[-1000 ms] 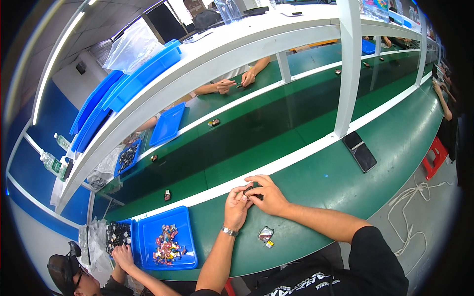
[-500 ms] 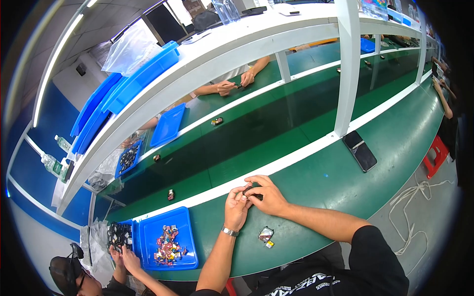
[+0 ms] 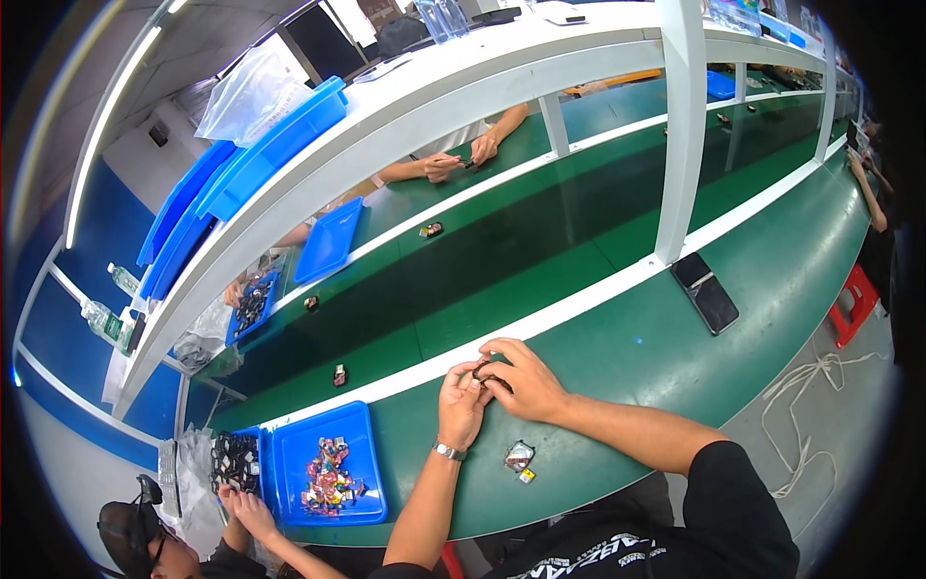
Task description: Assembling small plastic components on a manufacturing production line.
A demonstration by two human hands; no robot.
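Your small black curved piece (image 3: 501, 382) is mid-handling: up between both hands, just this side of the white rail (image 3: 579, 311), not set down. Can't tell if it's finished; your fingers hide much of it. The small clear-and-silver item (image 3: 519, 454) with a yellow square bit (image 3: 527, 476) lies on the green bench top (image 3: 598, 376), right of your left forearm, touched by neither hand. I'd count that as left to do, but that's a judgement.

Grip: your left hand (image 3: 463, 405) has its fingers closed on the piece; your right hand (image 3: 529, 383) pinches it, thumb against curled fingers.

Pose: left forearm runs up steeply from the lower edge, fingers pointing away from you. Right forearm slants in from the lower right, elbow out, hand arched, fingertips meeting the left's.
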